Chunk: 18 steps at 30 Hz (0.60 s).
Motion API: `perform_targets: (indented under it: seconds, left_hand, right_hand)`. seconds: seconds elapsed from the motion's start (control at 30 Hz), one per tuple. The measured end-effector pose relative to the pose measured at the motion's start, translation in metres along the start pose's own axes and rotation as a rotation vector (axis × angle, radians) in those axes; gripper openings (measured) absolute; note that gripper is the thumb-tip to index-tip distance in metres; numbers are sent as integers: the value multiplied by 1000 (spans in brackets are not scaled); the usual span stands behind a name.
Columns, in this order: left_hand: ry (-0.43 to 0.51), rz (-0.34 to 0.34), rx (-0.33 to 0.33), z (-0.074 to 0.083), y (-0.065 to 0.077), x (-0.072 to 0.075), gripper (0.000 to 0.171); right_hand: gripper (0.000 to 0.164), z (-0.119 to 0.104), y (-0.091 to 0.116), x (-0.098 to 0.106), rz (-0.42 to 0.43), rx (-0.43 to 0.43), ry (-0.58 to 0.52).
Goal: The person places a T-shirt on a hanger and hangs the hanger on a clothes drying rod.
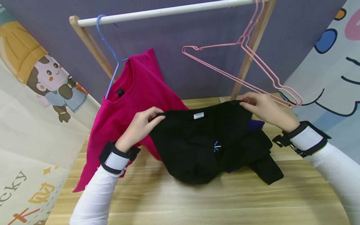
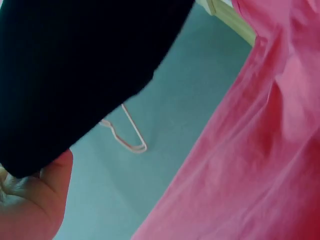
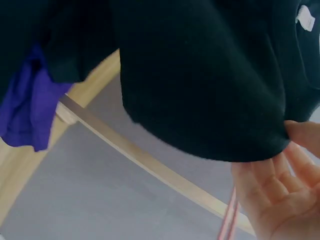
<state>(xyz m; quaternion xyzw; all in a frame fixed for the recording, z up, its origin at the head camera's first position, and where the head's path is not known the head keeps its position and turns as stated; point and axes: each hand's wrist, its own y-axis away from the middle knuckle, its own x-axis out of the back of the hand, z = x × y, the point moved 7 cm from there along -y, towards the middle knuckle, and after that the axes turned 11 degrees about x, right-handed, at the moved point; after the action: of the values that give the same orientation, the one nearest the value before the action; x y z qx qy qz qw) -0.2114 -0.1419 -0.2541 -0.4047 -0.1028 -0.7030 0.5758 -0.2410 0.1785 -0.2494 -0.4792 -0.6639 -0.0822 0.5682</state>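
A black T-shirt (image 1: 194,150) with a white neck label and a small logo hangs between my two hands above the wooden table. My left hand (image 1: 140,126) pinches its upper left edge between thumb and fingers. At the upper right edge my right hand (image 1: 262,107) pinches the cloth; the right wrist view shows the thumb on one side of the black cloth (image 3: 200,90) and the fingers behind. Left of the T-shirt, a magenta top (image 1: 146,81) hangs on a blue hanger (image 1: 109,47). Two pink hangers (image 1: 222,71) hang just beyond my right hand.
A white rail (image 1: 168,12) on wooden posts spans the back. Purple cloth (image 1: 254,125) shows behind the black T-shirt, with more black cloth (image 1: 267,168) on the wooden table (image 1: 174,203). Printed curtains (image 1: 36,109) stand at both sides.
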Motion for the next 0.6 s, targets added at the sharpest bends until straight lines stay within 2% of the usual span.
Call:
perform_targets:
  seconds: [0.2, 0.33, 0.4, 0.6]
  left_hand:
    - [32, -25, -16, 0, -1, -10, 15]
    - [48, -23, -20, 0, -2, -12, 16]
    - [50, -25, -22, 0, -1, -13, 16]
    - [50, -14, -36, 1, 1, -16, 16]
  right_hand:
    - [13, 3, 7, -9, -25, 15, -27]
    - [13, 3, 7, -3, 8, 7, -26]
    - [13, 1, 6, 8, 85, 19, -9]
    - [19, -11, 3, 60, 427, 55, 50]
